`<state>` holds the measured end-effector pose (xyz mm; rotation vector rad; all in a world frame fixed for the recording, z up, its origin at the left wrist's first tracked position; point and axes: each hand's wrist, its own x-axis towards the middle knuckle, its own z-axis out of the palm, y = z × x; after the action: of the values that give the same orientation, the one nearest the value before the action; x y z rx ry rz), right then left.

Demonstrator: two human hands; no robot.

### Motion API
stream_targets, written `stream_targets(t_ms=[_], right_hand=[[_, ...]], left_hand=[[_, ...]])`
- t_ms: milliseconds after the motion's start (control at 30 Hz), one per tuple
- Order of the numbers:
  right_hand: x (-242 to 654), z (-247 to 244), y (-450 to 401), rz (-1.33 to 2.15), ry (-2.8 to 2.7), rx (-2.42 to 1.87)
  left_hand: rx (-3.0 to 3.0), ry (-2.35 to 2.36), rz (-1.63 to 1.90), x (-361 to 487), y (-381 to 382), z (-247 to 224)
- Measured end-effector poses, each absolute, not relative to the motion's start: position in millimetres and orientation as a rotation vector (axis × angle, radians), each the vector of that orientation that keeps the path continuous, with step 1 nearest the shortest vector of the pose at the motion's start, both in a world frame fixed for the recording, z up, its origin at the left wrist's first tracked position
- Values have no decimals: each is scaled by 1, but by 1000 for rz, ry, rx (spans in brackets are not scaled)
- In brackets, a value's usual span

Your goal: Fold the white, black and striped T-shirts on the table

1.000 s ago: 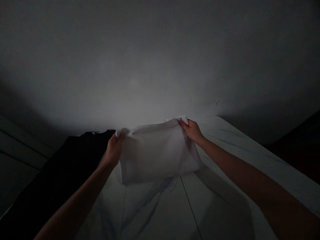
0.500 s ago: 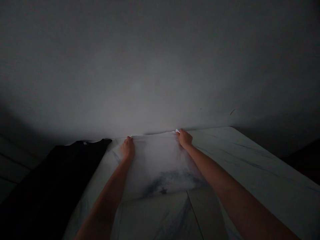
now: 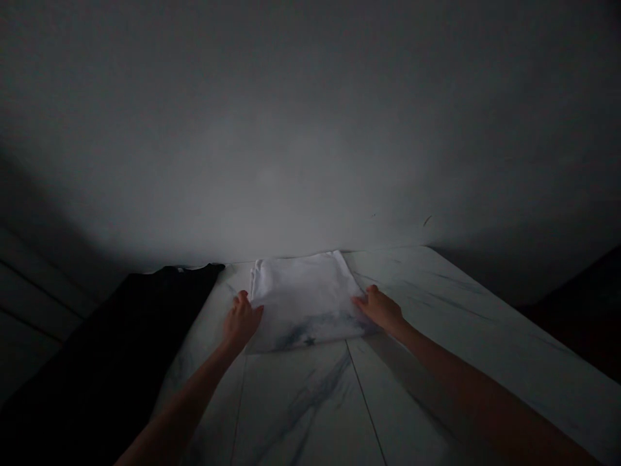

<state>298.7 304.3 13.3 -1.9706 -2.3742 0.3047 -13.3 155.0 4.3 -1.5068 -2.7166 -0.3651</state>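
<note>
A folded white cloth (image 3: 301,285) with a dark, cloudy print and a small star along its near edge lies flat on the marbled table (image 3: 310,401), close to the wall. My left hand (image 3: 241,319) is at the cloth's left side, thumb spread over its edge and fingers apart. On the opposite side my right hand (image 3: 381,307) rests at the right edge, its thumb and fingers apart. Neither hand grips the cloth.
Black fabric (image 3: 121,343) is spread over the left part of the table. A grey wall (image 3: 301,129) rises behind the table's far edge. Something dark lies beyond the table at the far right.
Both hands have let go of the cloth's far corners and come nearer along its sides. The cloth's far edge now lies folded and loose. The view has shifted slightly.
</note>
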Motion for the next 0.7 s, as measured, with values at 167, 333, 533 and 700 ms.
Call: stream_targets(t_ms=[167, 333, 533, 700], right_hand=[[311, 12, 279, 296, -2386, -1950], [313, 14, 308, 256, -2341, -1924], [396, 20, 346, 204, -2220, -2031], [502, 19, 368, 119, -2032, -2244]], left_hand=[[-1675, -2733, -360, 13, 105, 2], [-1658, -2775, -510, 51, 129, 12], [-1867, -2723, -709, 146, 188, 11], [-2155, -2602, -888, 238, 232, 12]])
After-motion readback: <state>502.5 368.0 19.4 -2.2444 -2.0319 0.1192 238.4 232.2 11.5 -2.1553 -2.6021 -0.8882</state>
